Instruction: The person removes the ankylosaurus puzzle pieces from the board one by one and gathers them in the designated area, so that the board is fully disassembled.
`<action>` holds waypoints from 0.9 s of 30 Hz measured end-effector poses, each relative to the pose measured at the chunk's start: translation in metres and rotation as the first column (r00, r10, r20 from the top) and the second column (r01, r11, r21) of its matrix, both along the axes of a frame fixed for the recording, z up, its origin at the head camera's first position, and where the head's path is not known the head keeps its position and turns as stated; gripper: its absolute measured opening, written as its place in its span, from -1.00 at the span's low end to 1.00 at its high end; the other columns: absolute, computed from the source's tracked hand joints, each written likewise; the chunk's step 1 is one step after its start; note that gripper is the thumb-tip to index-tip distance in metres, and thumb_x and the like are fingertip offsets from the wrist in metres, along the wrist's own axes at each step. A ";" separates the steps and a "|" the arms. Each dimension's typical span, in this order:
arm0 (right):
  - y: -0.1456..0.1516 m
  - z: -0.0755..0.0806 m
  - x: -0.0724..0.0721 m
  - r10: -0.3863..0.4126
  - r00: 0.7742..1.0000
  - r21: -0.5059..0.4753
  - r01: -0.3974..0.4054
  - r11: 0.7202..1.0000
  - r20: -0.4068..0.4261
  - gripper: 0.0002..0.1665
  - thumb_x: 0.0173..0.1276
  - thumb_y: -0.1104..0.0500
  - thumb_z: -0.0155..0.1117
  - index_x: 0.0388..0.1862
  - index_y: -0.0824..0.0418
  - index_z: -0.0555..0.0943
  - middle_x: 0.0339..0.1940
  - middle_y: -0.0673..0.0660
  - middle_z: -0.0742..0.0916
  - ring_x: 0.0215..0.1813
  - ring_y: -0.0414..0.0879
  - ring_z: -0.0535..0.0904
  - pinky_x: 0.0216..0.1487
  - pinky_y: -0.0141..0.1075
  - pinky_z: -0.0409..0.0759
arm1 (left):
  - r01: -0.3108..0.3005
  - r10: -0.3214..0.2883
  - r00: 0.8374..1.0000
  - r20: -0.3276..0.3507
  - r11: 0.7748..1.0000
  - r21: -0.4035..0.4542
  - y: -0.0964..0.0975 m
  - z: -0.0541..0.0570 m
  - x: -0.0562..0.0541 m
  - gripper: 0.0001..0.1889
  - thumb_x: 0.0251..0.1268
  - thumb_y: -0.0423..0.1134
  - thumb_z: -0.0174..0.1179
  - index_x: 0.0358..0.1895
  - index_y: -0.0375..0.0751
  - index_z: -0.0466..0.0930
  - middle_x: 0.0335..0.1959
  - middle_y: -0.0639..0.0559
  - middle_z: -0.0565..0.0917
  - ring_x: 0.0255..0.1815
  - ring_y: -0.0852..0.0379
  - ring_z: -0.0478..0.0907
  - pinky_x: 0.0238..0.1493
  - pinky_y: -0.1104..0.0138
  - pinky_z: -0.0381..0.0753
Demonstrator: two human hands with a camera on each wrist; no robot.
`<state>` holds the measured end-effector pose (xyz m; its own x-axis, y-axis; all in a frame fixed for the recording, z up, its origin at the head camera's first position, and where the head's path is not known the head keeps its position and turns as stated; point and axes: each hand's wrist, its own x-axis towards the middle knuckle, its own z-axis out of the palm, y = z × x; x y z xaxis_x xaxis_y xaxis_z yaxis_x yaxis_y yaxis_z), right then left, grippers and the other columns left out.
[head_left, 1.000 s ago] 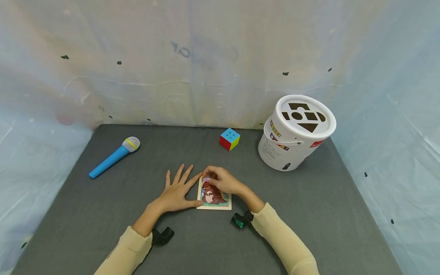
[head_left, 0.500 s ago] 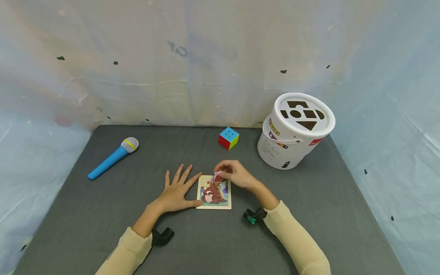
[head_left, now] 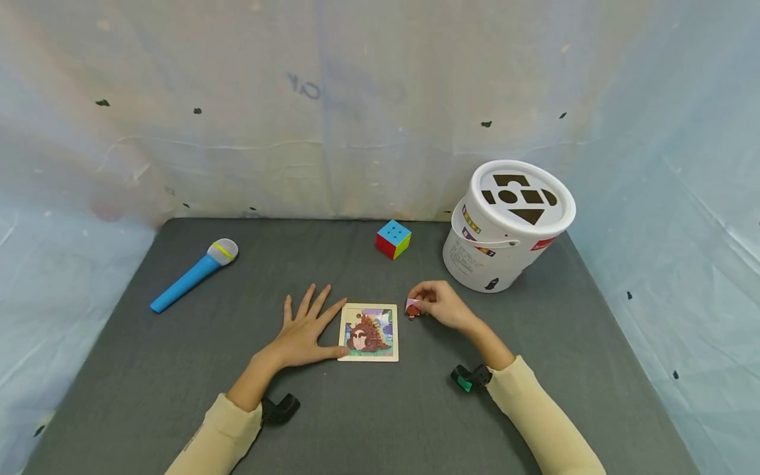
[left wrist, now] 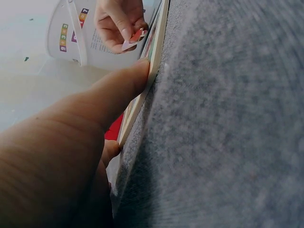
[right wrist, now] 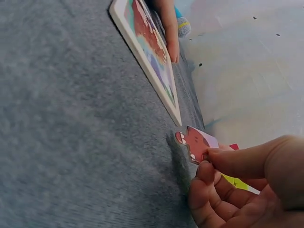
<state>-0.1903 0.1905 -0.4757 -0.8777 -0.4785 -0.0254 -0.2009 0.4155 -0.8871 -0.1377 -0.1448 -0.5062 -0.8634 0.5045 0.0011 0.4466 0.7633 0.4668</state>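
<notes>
A square jigsaw puzzle with a pale wooden frame and a brown dinosaur picture lies on the table. Its upper left corner shows bare wood where a piece is out. My left hand lies spread at the puzzle's left side, its thumb on the lower left corner and index fingertip at the upper left. To the right of the frame, my right hand pinches a puzzle piece between thumb and fingers. That piece is reddish brown and pink with a rounded knob, held low over the cloth.
A blue toy microphone lies at the left. At the back stands a puzzle cube, and right of it a white bucket with shaped holes in its lid. Plastic sheeting walls the grey table.
My right hand has pulled the puzzle piece up out of the frame's upper left corner and carried it right, past the frame's edge. The left hand has stayed in place.
</notes>
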 end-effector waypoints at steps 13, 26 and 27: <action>-0.002 -0.006 0.005 0.010 0.998 0.020 -0.009 1.000 -0.056 -0.87 0.37 0.50 0.21 -0.16 0.51 0.65 -0.38 0.33 0.69 -0.43 -0.06 0.53 -0.43 -0.41 0.46 | 0.003 -0.003 1.000 0.000 1.000 -0.006 0.001 0.001 0.000 0.04 0.10 0.43 0.25 0.59 0.04 0.10 0.62 -0.23 -0.10 0.59 -0.35 -0.37 0.30 -0.44 -0.52; -0.004 -0.012 0.011 0.003 0.989 0.066 0.006 0.998 -0.146 -0.81 0.29 0.40 0.38 -0.12 0.38 0.70 -0.34 0.10 0.67 -0.41 -0.18 0.49 -0.41 -0.37 0.47 | 0.009 -0.008 0.999 -0.032 1.000 0.025 0.000 0.001 0.001 0.04 0.09 0.40 0.28 0.58 -0.02 0.14 0.60 -0.29 -0.05 0.58 -0.40 -0.33 0.28 -0.46 -0.50; -0.005 -0.013 0.011 0.001 0.988 0.075 0.010 0.997 -0.155 -0.81 0.29 0.39 0.39 -0.12 0.38 0.70 -0.34 0.09 0.66 -0.40 -0.18 0.49 -0.40 -0.37 0.47 | 0.007 -0.007 1.000 -0.028 1.000 0.023 0.000 0.001 0.001 0.04 0.09 0.40 0.28 0.58 -0.01 0.14 0.61 -0.28 -0.06 0.58 -0.39 -0.33 0.28 -0.46 -0.50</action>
